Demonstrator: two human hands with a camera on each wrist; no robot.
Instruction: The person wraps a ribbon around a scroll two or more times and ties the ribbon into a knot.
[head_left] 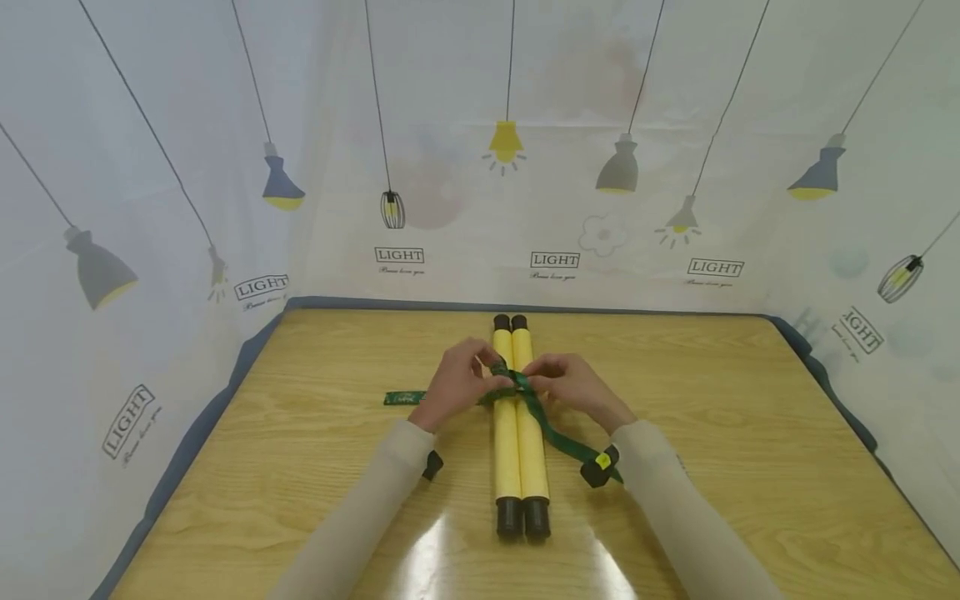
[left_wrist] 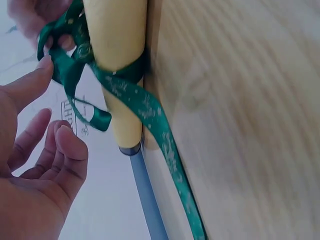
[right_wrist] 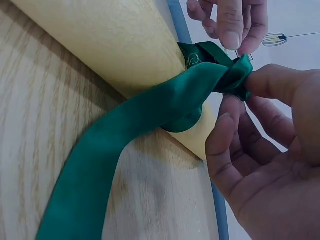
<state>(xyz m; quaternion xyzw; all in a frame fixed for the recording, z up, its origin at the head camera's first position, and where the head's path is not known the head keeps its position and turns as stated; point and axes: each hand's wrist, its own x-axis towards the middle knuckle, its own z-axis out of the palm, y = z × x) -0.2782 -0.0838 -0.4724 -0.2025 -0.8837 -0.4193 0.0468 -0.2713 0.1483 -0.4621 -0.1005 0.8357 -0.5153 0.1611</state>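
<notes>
Two yellow rods point(head_left: 519, 450) with black end caps lie side by side on the wooden table, pointing away from me. A green ribbon point(head_left: 551, 435) with a faint pale print wraps around their middle and crosses on top. My left hand point(head_left: 457, 385) holds a bunched loop of it at fingertip, its other fingers loosely bent. From the other side, my right hand point(head_left: 573, 385) pinches a fold of ribbon between thumb and fingers, plain in the right wrist view. One ribbon tail point(head_left: 405, 397) lies flat to the left; the other trails toward my right wrist.
The wooden table point(head_left: 322, 467) is bordered by a blue-grey edge strip. White sheeting point(head_left: 465, 225) printed with hanging lamps and the word LIGHT stands around the back and sides. A black strapped device with a yellow patch point(head_left: 600, 465) hangs at my right wrist.
</notes>
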